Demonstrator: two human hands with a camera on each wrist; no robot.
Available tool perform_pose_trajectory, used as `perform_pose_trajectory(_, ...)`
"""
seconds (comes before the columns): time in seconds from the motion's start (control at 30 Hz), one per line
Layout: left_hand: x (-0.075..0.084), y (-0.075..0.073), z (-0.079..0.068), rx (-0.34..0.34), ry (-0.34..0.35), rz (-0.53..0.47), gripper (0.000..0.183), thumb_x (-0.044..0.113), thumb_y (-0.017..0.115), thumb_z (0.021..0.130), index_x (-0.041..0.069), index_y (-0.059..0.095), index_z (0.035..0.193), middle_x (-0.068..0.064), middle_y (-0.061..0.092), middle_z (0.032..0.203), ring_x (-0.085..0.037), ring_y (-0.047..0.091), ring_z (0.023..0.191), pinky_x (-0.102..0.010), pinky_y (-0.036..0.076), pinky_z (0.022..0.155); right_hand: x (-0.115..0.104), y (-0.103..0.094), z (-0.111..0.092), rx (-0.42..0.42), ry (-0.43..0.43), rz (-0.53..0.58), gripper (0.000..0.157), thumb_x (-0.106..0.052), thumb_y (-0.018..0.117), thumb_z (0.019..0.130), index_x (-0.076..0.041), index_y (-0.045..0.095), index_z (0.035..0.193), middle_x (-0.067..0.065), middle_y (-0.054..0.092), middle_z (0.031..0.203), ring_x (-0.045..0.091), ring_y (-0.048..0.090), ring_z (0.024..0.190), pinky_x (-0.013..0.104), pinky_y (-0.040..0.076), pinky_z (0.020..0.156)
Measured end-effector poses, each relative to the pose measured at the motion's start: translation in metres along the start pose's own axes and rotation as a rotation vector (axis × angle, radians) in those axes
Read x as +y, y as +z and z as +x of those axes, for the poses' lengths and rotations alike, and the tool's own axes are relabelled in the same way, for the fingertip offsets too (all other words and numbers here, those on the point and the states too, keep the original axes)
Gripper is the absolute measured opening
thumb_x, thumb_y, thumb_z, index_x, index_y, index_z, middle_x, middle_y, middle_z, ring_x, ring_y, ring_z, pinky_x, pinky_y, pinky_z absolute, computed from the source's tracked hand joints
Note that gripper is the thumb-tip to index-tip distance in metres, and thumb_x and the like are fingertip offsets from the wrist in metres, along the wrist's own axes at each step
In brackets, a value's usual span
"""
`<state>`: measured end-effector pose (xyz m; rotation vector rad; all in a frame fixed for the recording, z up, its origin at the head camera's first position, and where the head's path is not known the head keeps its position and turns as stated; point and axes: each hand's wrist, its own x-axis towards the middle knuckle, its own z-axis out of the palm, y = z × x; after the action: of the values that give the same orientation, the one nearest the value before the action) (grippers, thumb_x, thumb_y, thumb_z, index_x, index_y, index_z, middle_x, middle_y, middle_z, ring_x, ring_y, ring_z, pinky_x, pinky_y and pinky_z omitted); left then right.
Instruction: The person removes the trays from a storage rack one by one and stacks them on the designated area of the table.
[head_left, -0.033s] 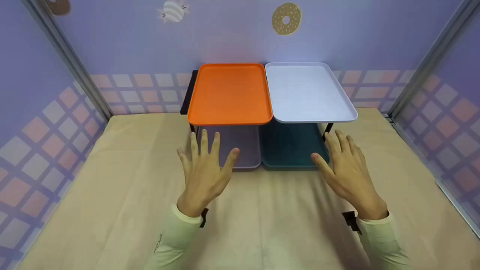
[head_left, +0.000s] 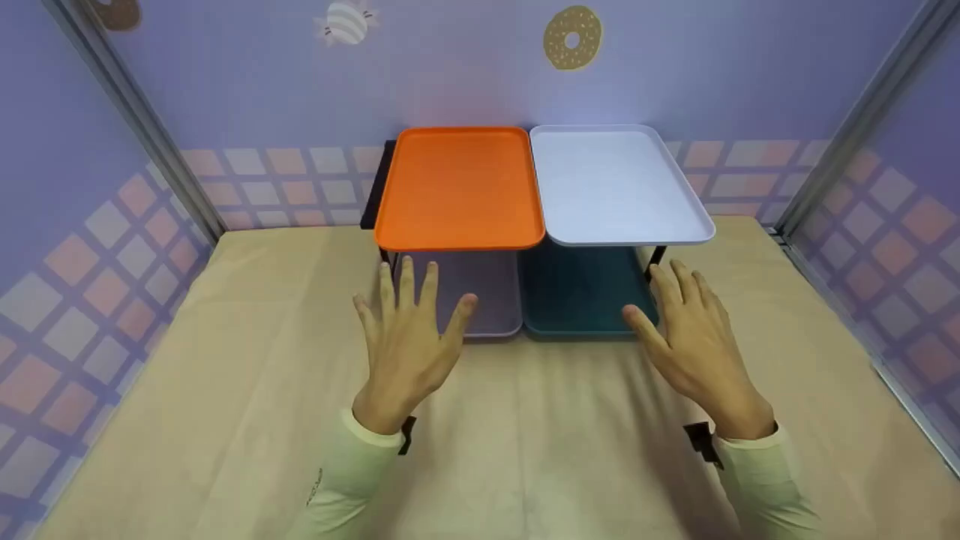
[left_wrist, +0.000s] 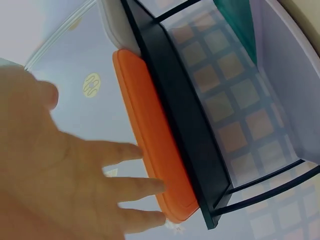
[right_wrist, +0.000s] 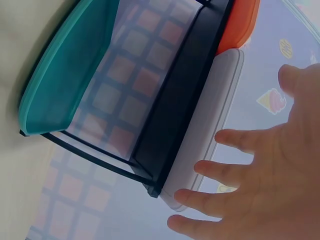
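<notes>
My left hand [head_left: 409, 345] hovers with fingers spread in front of the left side of a black two-tier rack [head_left: 377, 187]. Opposite it, my right hand [head_left: 697, 349] is held out near the rack's right side, fingers extended; both hands hold nothing. An orange tray [head_left: 461, 187] and a white tray [head_left: 619, 184] lie side by side on the upper tier. Below them are a greyish-purple tray [head_left: 491, 300] on the left and a dark teal tray [head_left: 581, 292] on the right. The upper trays partly hide the lower ones. No items show on the visible tray surfaces.
A beige cloth [head_left: 270, 360] covers the table beneath the rack. Purple panels with printed tiles and sweets [head_left: 572, 37] enclose the back and sides. Metal posts [head_left: 847, 120] stand at the back corners.
</notes>
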<state>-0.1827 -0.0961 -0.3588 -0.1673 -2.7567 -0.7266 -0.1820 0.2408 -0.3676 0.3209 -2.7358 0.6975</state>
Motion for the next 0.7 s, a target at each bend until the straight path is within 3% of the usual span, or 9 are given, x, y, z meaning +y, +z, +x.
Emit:
perform_pose_trajectory(0.1,-0.001,-0.005,0.003,0.028,0.005,-0.035,0.085,0.072,0.030,0.102,0.012,0.030,0.162,-0.016,0.015,0.171,-0.038,-0.004,0.159,-0.075,-0.007,0.119,0.000,0.000,0.001,0.009,0.004,0.033,0.077,-0.051,0.049,0.106,0.000,0.029,0.160,0.028,0.023,0.164,0.054,0.020,0.150,0.072,0.018,0.118)
perform_pose_trajectory(0.17,-0.003,-0.010,0.006,0.084,0.008,-0.102,0.086,0.072,0.030,0.102,0.010,0.032,0.161,-0.015,0.019,0.170,-0.036,-0.002,0.159,-0.073,-0.006,0.120,0.000,0.000,0.003,0.025,0.004,0.078,0.075,-0.050,0.049,0.107,0.000,0.029,0.159,0.026,0.025,0.164,0.051,0.023,0.149,0.070,0.021,0.119)
perform_pose_trajectory(0.3,-0.015,-0.017,0.016,0.283,0.012,-0.298,0.073,0.057,0.040,0.105,0.004,0.042,0.156,-0.014,0.032,0.166,-0.037,0.011,0.158,-0.066,0.001,0.125,-0.001,0.004,0.006,0.059,0.016,0.163,0.070,-0.048,0.049,0.107,-0.001,0.034,0.158,0.023,0.033,0.161,0.047,0.031,0.148,0.066,0.027,0.119)
perform_pose_trajectory(0.4,-0.027,-0.019,0.026,0.447,0.003,-0.460,0.060,0.038,0.049,0.104,0.000,0.049,0.151,-0.015,0.041,0.161,-0.036,0.021,0.156,-0.054,0.009,0.129,-0.003,0.006,0.009,0.091,0.041,0.224,0.066,-0.047,0.048,0.108,-0.001,0.040,0.155,0.023,0.041,0.156,0.045,0.040,0.143,0.064,0.033,0.116)
perform_pose_trajectory(0.47,-0.036,-0.022,0.035,0.517,-0.018,-0.554,0.055,0.030,0.051,0.104,-0.001,0.050,0.149,-0.016,0.046,0.157,-0.033,0.027,0.154,-0.045,0.015,0.129,-0.004,0.008,0.012,0.114,0.064,0.281,0.064,-0.046,0.048,0.108,0.000,0.043,0.152,0.024,0.047,0.151,0.044,0.048,0.138,0.062,0.039,0.113)
perform_pose_trajectory(0.57,-0.047,-0.027,0.049,0.560,-0.065,-0.662,0.051,0.025,0.051,0.104,0.000,0.051,0.149,-0.015,0.049,0.155,-0.026,0.034,0.151,-0.033,0.023,0.127,-0.008,0.007,0.017,0.142,0.119,0.369,0.064,-0.049,0.046,0.108,0.000,0.048,0.149,0.023,0.054,0.146,0.042,0.056,0.131,0.060,0.047,0.108)
perform_pose_trajectory(0.7,-0.055,-0.035,0.067,0.555,-0.139,-0.757,0.047,0.025,0.048,0.107,0.006,0.051,0.150,-0.009,0.049,0.156,-0.016,0.039,0.148,-0.025,0.028,0.123,-0.013,0.005,0.026,0.153,0.228,0.458,0.066,-0.055,0.042,0.107,-0.003,0.054,0.146,0.019,0.062,0.139,0.037,0.063,0.124,0.054,0.052,0.104)
